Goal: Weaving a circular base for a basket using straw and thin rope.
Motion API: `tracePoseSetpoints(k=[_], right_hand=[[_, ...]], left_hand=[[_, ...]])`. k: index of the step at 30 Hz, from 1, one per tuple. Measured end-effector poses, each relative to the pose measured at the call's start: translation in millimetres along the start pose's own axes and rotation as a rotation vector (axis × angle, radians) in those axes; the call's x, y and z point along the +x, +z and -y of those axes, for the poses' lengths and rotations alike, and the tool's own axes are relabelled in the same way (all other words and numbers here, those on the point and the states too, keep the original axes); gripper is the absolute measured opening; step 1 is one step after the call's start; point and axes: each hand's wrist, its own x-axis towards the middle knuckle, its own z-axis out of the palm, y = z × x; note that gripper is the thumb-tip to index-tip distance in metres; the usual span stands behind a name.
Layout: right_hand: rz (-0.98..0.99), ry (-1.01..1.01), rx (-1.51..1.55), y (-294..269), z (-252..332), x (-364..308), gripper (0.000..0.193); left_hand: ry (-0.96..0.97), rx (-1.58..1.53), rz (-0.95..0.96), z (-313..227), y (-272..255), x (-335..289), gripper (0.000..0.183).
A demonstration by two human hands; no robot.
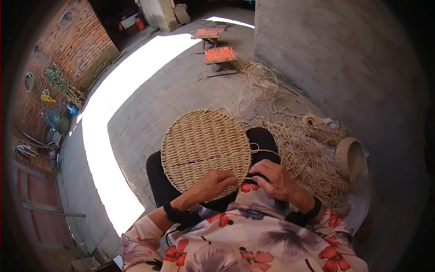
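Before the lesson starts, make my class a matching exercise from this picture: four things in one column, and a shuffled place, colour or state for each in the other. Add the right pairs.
1. Woven piece
2. Nearer stool
3. Cord pile
4. Left hand

A. Tangled, to the right of the legs
B. At the woven piece's near side
C. Round, lying across the legs
D. Orange-red on top

Pairs: 1-C, 2-D, 3-A, 4-B

pale red-flowered shirt, black wristbands, dark trousers
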Motion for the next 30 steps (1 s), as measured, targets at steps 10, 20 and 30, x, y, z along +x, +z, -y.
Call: tracePoseSetpoints(k=[10, 20, 30], right_hand=[[-0.077, 0.033, -0.001, 29.0, -13.5, -2.9, 0.010], [-0.280, 0.261, 0.114, 13.5, -35.5, 29.6, 0.006], [-0.269, 0.172, 0.045, 24.4, -47.2, 39.8, 0.008]], left_hand=[[-0.089, 0.036, 0.011, -12.2, 12.9, 24.0, 0.024], [0.219, 0.560, -0.439, 0.7, 3.5, 31.2, 0.021], [0.182, 0.629, -0.452, 0.2, 8.6, 32.7, 0.023]])
